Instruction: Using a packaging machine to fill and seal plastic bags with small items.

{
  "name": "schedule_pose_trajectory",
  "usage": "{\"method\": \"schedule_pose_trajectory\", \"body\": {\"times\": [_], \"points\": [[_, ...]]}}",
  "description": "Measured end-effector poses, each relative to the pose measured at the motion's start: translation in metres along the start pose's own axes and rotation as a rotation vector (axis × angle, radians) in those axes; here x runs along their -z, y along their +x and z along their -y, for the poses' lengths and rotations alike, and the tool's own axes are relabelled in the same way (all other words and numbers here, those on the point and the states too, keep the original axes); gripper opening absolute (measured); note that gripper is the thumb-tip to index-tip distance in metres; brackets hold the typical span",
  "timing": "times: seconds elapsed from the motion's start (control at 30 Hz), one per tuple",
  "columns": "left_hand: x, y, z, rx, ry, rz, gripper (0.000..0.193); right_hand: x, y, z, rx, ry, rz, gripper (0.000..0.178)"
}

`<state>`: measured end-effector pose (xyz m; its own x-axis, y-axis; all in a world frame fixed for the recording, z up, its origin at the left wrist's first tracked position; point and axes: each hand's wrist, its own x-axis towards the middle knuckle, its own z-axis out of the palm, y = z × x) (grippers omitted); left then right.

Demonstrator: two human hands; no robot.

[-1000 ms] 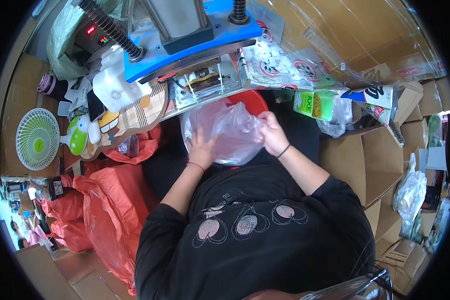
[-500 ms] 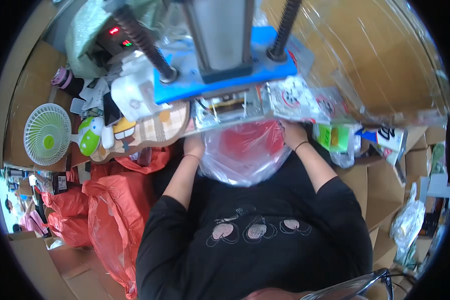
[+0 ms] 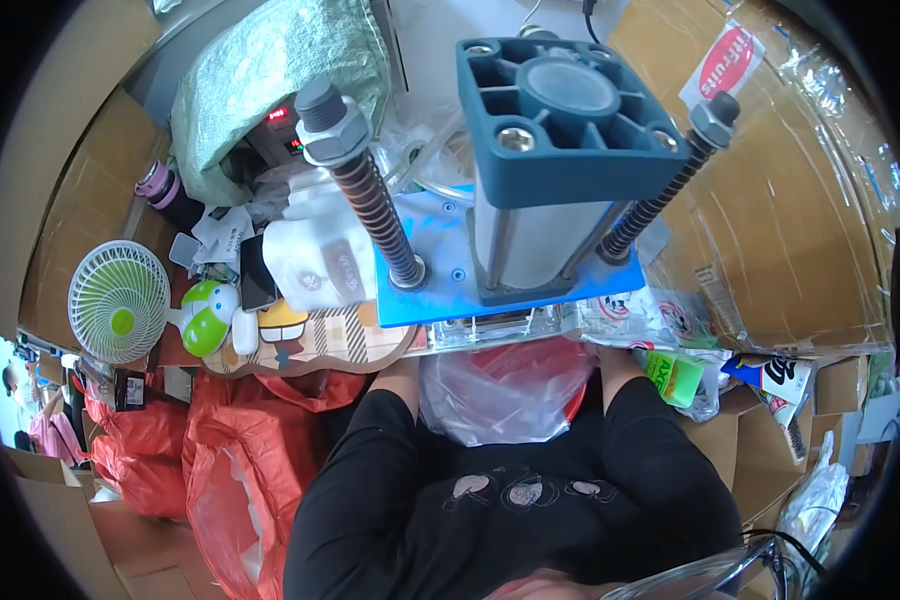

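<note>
Hands are hidden, and whether anything is gripped cannot be told; the left forearm (image 3: 400, 378) and right forearm (image 3: 618, 368) are held apart. Between them, the red tub (image 3: 577, 402) is partly covered by clear plastic bag (image 3: 480, 408); its far-rim coverage is obscured by the pneumatic press (image 3: 540, 235) beyond.

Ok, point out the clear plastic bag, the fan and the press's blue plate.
Clear plastic bag (image 3: 497, 396), head view: middle of its side.
Fan (image 3: 119, 301), head view: its grille.
Blue plate (image 3: 442, 262), head view: bare left part.
</note>
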<state>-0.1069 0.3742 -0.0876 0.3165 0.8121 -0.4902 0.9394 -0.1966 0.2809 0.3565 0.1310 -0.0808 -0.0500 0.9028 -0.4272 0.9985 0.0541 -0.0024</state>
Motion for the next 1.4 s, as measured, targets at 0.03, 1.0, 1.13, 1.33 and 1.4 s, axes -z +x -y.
{"method": "schedule_pose_trajectory", "body": {"times": [0.03, 1.0, 1.13, 1.33, 1.4], "points": [[-0.029, -0.024, 0.015, 0.062, -0.032, 0.065, 0.058, -0.038, -0.022, 0.000, 0.071, -0.036, 0.078, 0.046], [-0.054, -0.368, -0.036, -0.196, -0.206, 0.235, 0.049, -0.010, -0.187, 0.121, 0.106, -0.033, 0.449, 0.052], [0.063, -0.409, -0.081, -0.475, -0.459, -0.490, 0.047, 0.007, -0.209, 0.113, 0.255, 0.038, 0.340, 0.051], [0.132, -0.319, 0.010, 0.221, -0.312, -1.282, 0.091, 0.022, -0.200, 0.146, 0.171, -0.098, 0.372, 0.051], [0.130, -0.299, 0.029, 0.019, -0.793, -1.110, 0.091, 0.013, -0.205, 0.150, 0.132, -0.106, 0.276, 0.050]]}}
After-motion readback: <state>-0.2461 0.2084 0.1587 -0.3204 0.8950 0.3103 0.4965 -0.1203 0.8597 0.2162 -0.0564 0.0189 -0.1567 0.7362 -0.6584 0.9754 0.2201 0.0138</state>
